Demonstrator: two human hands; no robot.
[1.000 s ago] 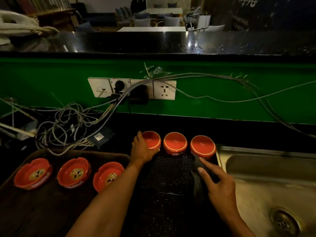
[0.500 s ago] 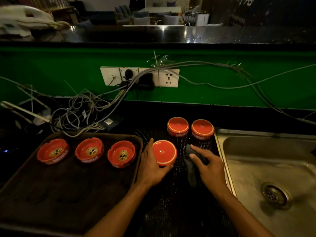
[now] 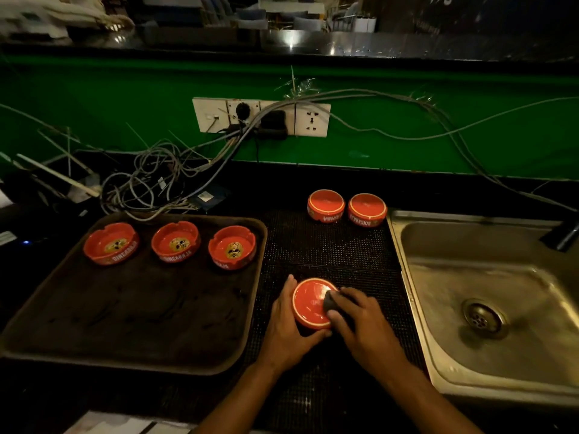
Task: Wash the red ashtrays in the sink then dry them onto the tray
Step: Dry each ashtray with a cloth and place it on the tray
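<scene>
Grip: an upturned red ashtray (image 3: 313, 303) is held by the left hand (image 3: 289, 327), thumb and fingers curled round its wall; a dark cloth (image 3: 332, 300) is pressed onto its base by the curled fingers of the right hand (image 3: 360, 321).
Held ashtray: it is kept on the black mesh mat (image 3: 329, 255), between the tray and the sink.
Done: three ashtrays (image 3: 176, 241) are seen upright in a row on the brown tray (image 3: 131, 355), left of and beyond the grip; these are judged dried.
Left: two ashtrays (image 3: 346, 206) are stood upside down, side by side, on the mat well beyond the grip; with the held one, three are judged still to be wiped and moved.
Stage: roughly halfway is judged.
Edges: the raised tray rim is found just left of the grip and must be cleared; the sink (image 3: 404, 245) lip runs close on the right.
Room: much bare tray floor is offered nearer than the row, left of the grip.
Hazard: loose cables (image 3: 150, 183) are heaped beyond the tray's far edge.
</scene>
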